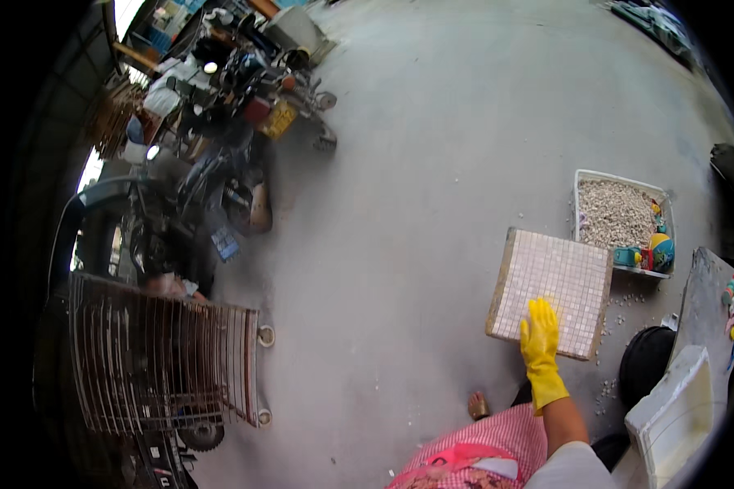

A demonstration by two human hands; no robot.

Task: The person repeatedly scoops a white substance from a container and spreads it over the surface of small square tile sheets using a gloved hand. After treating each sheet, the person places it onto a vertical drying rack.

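Head view looks down on my right hand (540, 338) in a yellow rubber glove, fingers stretched out flat and together, palm pressed on the near edge of a square tile board (551, 289) covered in small pale mosaic pieces. It grips nothing. The board lies on the grey concrete floor (432, 204), slightly turned, just beside a white tray (620, 181) filled with loose pale chips and a few coloured toys. My left hand is out of sight. My red checked apron (506, 440) shows at the lower edge. Well apart to my left stand a wire cage (159, 363) and parked motorbikes (220, 122).
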